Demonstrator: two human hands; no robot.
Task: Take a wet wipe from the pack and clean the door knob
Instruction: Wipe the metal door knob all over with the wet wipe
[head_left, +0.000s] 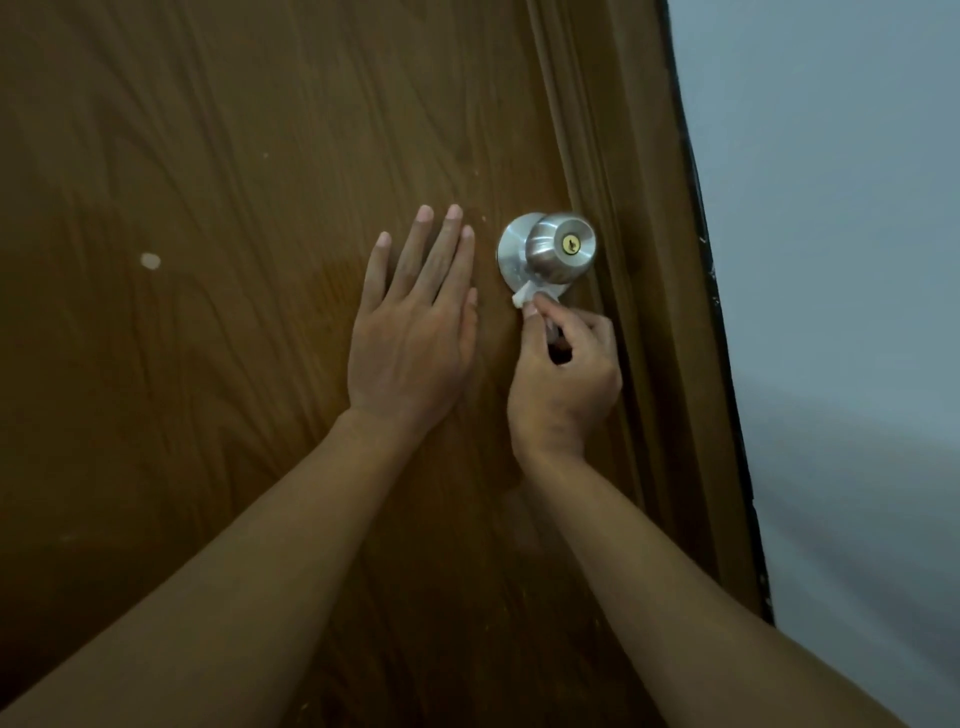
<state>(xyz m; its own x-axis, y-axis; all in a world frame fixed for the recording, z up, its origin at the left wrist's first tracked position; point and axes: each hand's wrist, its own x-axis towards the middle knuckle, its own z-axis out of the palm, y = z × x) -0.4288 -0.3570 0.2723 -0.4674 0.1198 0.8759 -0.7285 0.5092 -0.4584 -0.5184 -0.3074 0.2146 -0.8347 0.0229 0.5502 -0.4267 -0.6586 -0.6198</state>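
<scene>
A round silver door knob (561, 247) with a brass keyhole sits on a brown wooden door (234, 208). My right hand (563, 374) is just below the knob, pinching a small white wet wipe (524, 293) against the underside of the knob's base plate. My left hand (415, 322) lies flat on the door to the left of the knob, fingers spread and holding nothing. The wipe pack is not in view.
The brown door frame (639, 260) runs down the right of the knob. Beyond it is a pale grey wall (831, 260). A small white chip (149, 261) marks the door at the left.
</scene>
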